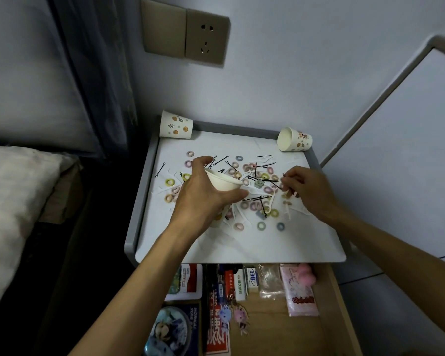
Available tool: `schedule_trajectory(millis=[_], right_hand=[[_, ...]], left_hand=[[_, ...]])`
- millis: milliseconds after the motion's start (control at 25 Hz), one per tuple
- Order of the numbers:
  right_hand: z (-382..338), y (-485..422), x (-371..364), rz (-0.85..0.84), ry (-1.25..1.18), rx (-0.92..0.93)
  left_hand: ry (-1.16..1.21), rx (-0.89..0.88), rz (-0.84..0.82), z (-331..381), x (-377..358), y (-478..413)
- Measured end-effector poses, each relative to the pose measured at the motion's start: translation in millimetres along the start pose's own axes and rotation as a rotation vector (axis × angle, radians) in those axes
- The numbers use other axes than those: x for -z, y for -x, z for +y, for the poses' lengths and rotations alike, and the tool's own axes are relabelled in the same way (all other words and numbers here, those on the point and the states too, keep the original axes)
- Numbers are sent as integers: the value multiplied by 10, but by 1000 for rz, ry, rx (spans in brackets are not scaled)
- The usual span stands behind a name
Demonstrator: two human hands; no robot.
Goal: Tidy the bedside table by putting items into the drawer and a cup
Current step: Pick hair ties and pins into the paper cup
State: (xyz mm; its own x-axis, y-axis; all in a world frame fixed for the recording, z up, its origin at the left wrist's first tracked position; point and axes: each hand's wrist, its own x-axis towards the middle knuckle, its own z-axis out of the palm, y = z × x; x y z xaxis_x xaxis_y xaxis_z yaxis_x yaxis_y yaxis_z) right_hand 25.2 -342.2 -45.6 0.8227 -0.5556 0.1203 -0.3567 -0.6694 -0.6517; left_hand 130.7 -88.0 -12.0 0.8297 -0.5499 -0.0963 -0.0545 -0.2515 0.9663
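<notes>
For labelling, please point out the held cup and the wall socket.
held cup (222, 185): head view, on its white side wall below the rim.
wall socket (207, 37): head view, on the plate's centre.

Three cups: a back-left cup (176, 124), a back-right cup (294, 138) and a held cup (224, 182). The rings (258, 226) number several dozen and the black pins (265, 180) well over ten, both too tangled to count exactly. There are two hands, a left hand (198, 194) and a right hand (308, 191), one drawer (280, 330) and two wall plates (207, 37)
</notes>
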Motion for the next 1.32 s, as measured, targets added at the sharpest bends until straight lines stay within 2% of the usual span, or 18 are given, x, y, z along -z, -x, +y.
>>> schedule_trajectory(millis=[160, 240, 400, 560, 840, 920, 1000, 1080, 1120, 1240, 1320], right_hand=[[-103, -146, -138, -336, 332, 300], [-102, -219, -278, -418, 453, 393], [-68, -242, -378, -355, 507, 387], [-29, -239, -423, -365, 542, 377], [-55, -221, -345, -223, 716, 534], [-193, -283, -214, -277, 823, 584], [-297, -314, -94, -401, 853, 532], [-356, -313, -8, -449, 803, 454], [-388, -302, 33, -419, 720, 421], [-612, -243, 170, -238, 250, 296], [-866, -156, 202, -259, 34, 279]], left_hand=[[-4, -10, -1, 17, -32, 5], [-2, -9, 1, 21, -26, 8], [3, -3, 4, 18, -4, -22], [2, 4, 7, 1, 0, -27], [11, -5, 6, 2, -17, -14], [6, 1, 1, -2, -19, -15], [-6, 3, -6, 5, -29, -11], [-15, 8, -14, 15, -40, -8], [-22, 12, -17, 10, -46, -9], [-77, 10, -35, -8, -62, 9], [-111, -13, -49, -8, -85, 23]])
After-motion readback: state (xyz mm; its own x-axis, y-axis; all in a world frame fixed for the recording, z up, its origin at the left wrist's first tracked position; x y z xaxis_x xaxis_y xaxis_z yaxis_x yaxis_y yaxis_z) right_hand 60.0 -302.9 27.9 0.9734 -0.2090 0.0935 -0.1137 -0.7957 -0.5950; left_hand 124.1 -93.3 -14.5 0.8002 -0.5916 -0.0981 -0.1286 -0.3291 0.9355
